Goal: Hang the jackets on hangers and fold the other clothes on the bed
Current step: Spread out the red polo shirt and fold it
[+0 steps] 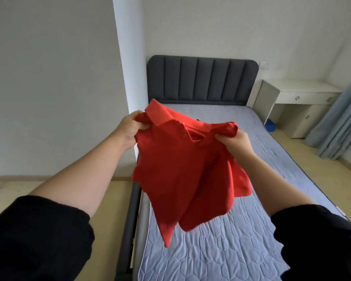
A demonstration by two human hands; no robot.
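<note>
A red polo shirt [176,171] with a collar and buttons hangs in the air above the bed [221,244]. My left hand [131,126] grips its left shoulder beside the collar. My right hand [234,141] grips the bunched right shoulder. The shirt's body droops crumpled between and below my hands, its hem a little above the pale blue quilted mattress. A small dark thing peeks out just behind the shirt's top edge; I cannot tell what it is.
The dark grey padded headboard [203,78] stands at the far end of the bed. A white desk with drawers [300,98] is at the right, a blue object [271,125] under it, blue curtains [344,118] beyond. Wood floor lies to the left.
</note>
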